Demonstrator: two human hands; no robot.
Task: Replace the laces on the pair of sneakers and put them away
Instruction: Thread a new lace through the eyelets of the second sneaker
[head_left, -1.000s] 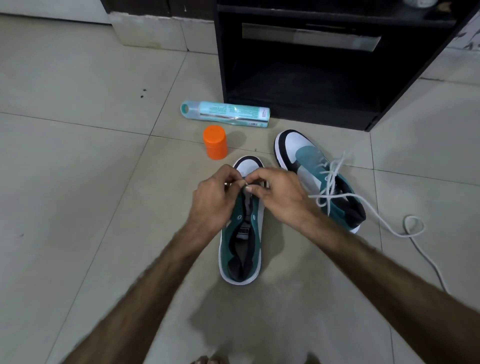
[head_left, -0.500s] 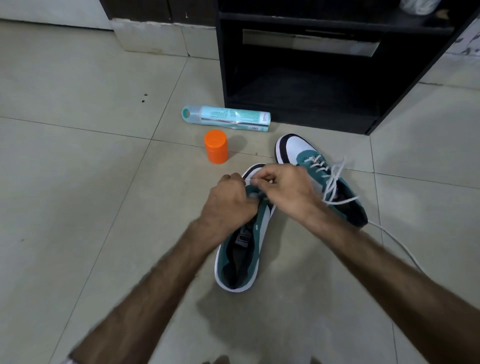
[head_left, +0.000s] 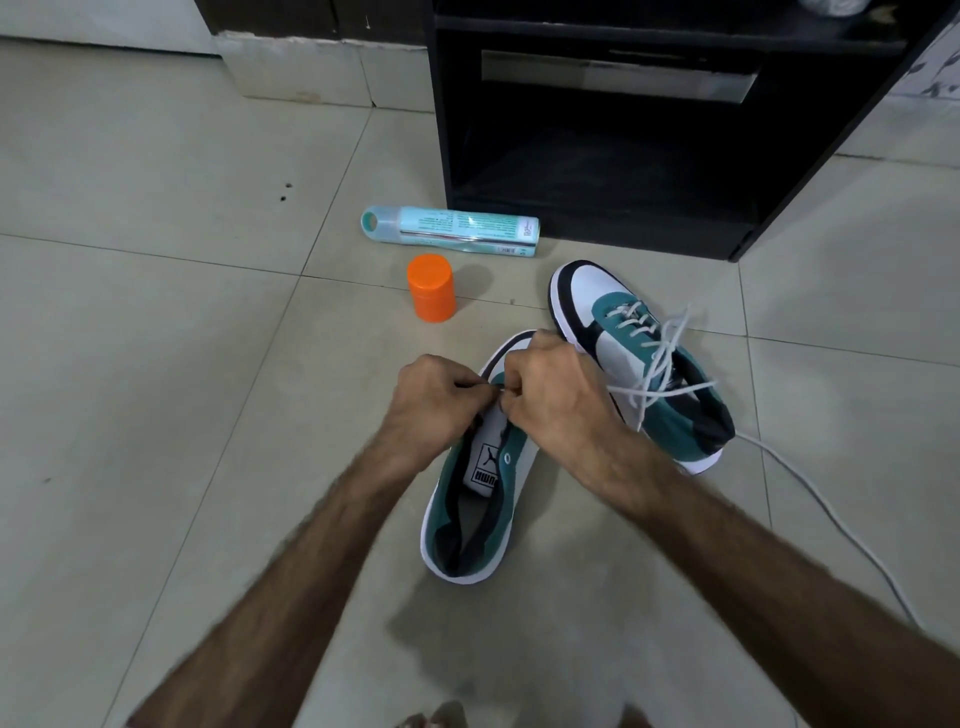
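Two teal, white and black sneakers lie on the tiled floor. The near sneaker (head_left: 480, 499) has bare eyelets along its rear and its tongue showing. My left hand (head_left: 434, 400) and my right hand (head_left: 550, 397) meet over its front, fingers pinched on a thin white lace end (head_left: 497, 387) at the front eyelets; most of that lace is hidden by my hands. The far sneaker (head_left: 644, 358) lies to the right, laced with a white lace (head_left: 657, 358) whose loose ends trail off it.
An orange cap (head_left: 431, 288) stands just beyond the near sneaker, and a pale teal spray can (head_left: 452, 231) lies behind it. A black open cabinet (head_left: 649, 130) stands at the back. A white cord (head_left: 831, 519) runs across the floor on the right.
Both hands have shifted a little up and right over the sneaker's front. The near sneaker has turned so its toe points further right.
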